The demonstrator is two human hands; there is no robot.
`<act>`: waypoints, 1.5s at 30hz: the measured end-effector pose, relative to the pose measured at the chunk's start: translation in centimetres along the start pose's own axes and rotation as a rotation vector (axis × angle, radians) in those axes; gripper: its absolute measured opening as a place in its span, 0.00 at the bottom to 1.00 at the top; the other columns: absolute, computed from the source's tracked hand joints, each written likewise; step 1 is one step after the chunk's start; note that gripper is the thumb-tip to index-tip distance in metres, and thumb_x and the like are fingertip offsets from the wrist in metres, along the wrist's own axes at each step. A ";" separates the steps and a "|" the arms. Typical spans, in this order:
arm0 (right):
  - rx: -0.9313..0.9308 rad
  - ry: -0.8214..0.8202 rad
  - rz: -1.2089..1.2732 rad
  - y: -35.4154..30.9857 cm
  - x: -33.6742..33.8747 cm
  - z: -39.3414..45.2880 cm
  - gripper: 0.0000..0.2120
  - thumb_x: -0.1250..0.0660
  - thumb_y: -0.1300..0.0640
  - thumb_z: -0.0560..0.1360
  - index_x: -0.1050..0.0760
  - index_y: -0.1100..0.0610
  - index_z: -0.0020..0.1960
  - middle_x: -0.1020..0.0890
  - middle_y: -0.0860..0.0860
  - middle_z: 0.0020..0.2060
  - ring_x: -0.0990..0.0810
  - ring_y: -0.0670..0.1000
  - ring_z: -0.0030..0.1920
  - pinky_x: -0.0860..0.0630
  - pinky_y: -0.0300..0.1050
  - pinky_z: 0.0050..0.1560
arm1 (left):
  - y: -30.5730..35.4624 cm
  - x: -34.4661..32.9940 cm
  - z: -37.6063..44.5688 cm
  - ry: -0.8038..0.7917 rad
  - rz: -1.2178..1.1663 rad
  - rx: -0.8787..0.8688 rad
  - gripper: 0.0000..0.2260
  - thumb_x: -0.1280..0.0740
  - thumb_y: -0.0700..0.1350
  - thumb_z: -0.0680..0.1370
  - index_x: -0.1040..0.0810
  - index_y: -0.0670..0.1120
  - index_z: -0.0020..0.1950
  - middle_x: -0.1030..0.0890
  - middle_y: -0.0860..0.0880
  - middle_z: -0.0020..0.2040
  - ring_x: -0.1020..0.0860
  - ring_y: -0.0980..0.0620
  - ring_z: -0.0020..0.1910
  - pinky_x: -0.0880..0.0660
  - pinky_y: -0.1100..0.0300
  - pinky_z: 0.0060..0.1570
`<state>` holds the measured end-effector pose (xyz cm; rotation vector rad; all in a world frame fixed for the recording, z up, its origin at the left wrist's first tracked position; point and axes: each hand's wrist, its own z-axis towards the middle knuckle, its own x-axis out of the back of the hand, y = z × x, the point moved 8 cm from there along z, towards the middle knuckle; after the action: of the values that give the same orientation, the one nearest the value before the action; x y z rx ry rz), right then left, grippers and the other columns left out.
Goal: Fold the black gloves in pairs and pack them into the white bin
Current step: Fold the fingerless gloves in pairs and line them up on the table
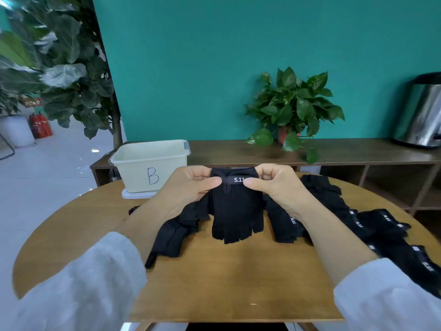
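Item held: one black fingerless glove (236, 206), cuff uppermost, finger ends hanging just above the round wooden table (238, 278); left hand (191, 185) and right hand (274, 185) each pinch a cuff corner between thumb and curled fingers. Other gloves: a loose heap (174, 232) on the table under the left wrist; a row (372, 225) along the right side. White bin (149, 164) marked "B": far left of the table, on its lid (133, 195).

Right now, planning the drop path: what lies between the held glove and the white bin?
Head view: nothing; the held glove sits just right of the white bin.
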<state>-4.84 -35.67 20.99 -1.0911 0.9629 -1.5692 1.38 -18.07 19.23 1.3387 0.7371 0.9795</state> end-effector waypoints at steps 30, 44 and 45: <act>-0.008 -0.152 -0.847 15.9 -3.9 -10.7 0.21 0.28 0.65 0.66 0.29 0.46 0.52 0.22 0.38 0.57 0.25 0.44 0.47 0.37 0.23 0.43 | -16.2 -5.3 -8.2 -0.146 0.813 -0.446 0.13 0.34 0.38 0.74 0.19 0.51 0.55 0.22 0.58 0.61 0.27 0.62 0.63 0.28 0.68 0.58; -0.125 -0.378 -1.121 18.9 -7.4 -8.6 0.41 0.79 0.36 0.72 0.63 0.55 0.79 0.62 0.50 0.78 0.66 0.46 0.77 0.67 0.42 0.75 | -19.0 -8.6 -3.8 -0.272 1.281 -0.060 0.25 0.57 0.51 0.85 0.59 0.44 0.80 0.59 0.48 0.80 0.62 0.55 0.78 0.61 0.60 0.76; -0.139 -0.392 -1.128 19.3 -7.5 -8.9 0.44 0.83 0.36 0.67 0.66 0.55 0.78 0.65 0.49 0.77 0.68 0.45 0.76 0.68 0.43 0.74 | -19.3 -8.4 -4.2 -0.268 1.298 -0.054 0.26 0.61 0.54 0.84 0.61 0.44 0.80 0.61 0.49 0.80 0.63 0.56 0.77 0.62 0.60 0.76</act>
<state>-7.18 -32.10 -1.17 -2.1554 0.1235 -2.0029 -3.07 -23.00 -1.20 1.8421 -0.4957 1.7180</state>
